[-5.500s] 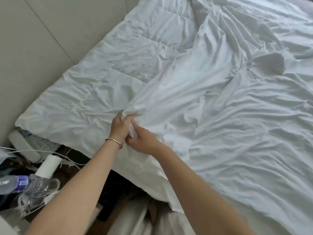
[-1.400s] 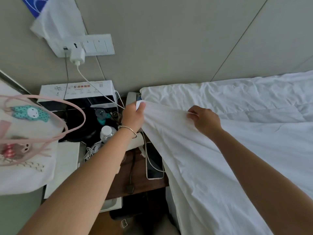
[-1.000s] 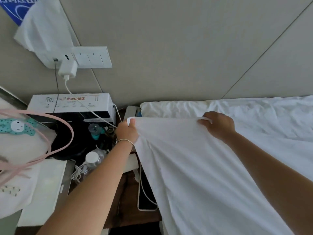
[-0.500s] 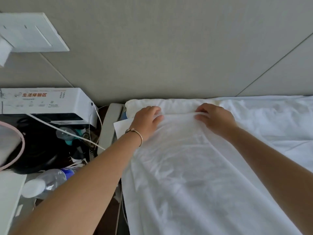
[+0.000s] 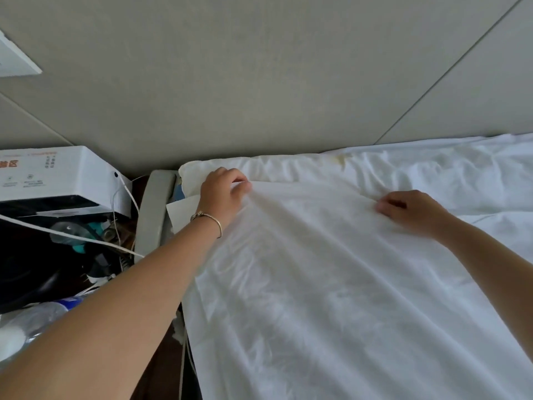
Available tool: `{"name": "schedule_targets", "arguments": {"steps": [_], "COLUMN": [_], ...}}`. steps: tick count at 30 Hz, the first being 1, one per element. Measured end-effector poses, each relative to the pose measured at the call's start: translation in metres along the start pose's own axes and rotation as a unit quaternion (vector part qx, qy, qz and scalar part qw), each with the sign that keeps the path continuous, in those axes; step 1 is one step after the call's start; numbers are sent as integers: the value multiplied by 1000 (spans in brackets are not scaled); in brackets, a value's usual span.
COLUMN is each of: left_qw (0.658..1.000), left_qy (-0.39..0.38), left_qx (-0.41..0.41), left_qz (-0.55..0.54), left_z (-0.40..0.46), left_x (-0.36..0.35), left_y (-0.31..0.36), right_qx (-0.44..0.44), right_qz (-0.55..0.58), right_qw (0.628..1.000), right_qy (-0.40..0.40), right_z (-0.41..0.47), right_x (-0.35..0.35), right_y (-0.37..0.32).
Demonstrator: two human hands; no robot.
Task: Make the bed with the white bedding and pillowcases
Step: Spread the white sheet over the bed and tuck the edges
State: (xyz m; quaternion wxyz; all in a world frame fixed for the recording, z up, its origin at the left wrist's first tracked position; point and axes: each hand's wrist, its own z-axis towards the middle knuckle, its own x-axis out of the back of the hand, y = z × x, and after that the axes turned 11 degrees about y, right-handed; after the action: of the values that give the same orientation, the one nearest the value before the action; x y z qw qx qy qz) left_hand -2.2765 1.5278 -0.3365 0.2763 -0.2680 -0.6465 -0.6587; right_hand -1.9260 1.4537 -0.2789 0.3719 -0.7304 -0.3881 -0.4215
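A thin white cotton top sheet [image 5: 331, 284] lies spread over the bed, its upper edge running left to right just short of the wall-side end of the padded white mattress cover [image 5: 432, 174], which still shows as a bare strip beyond it. The left hand [image 5: 222, 194], a thin gold bangle [image 5: 213, 220] at its wrist, pinches that edge near the bed's left corner, fingers curled onto the cloth; the right hand [image 5: 409, 212] lies further along the same edge, fingers bent into the fabric, and this grip also looks closed on the sheet, though the fingertips are partly hidden. The sheet's corner [image 5: 181, 209] hangs off the side beside a grey padded bed frame end [image 5: 153, 209]. Judged from this, the edge must travel away from both hands toward the wall, and the left hand is nearer the corner.
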Motion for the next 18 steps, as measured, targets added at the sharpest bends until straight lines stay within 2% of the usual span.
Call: {"name": "schedule_targets", "arguments": {"steps": [4, 6, 8, 10, 11, 13, 15, 17, 18], "left_qw": [999, 1000, 999, 999, 1000, 998, 996, 996, 997], "left_qy": [-14, 4, 25, 8, -9, -45, -57, -39, -25], "left_qx": [-29, -19, 8, 16, 10, -13, -33, -39, -40], "left_qz": [-7, -19, -34, -28, -13, 31, 60, 66, 63], "left_z": [-3, -1, 4, 9, 11, 16, 18, 18, 18], "left_x": [-2, -5, -3, 4, 7, 12, 13, 11, 10], "left_y": [14, 17, 14, 8, 4, -3, -7, -6, -3], "right_qx": [-6, 13, -3, -46, -57, -51, -20, 31, 52], "right_qz": [50, 97, 180, 250, 258, 199, 64, -8, -8], "right_qw": [998, 994, 980, 964, 963, 978, 994, 997, 998], "right_qy": [32, 57, 83, 74, 44, -38, -91, -69, -24], "right_z": [3, 9, 16, 23, 26, 31, 35, 43, 48], "right_x": [4, 3, 5, 16, 22, 31, 32, 34, 36], "right_y": [-10, -21, -30, -31, -29, -22, -11, -6, -5]}}
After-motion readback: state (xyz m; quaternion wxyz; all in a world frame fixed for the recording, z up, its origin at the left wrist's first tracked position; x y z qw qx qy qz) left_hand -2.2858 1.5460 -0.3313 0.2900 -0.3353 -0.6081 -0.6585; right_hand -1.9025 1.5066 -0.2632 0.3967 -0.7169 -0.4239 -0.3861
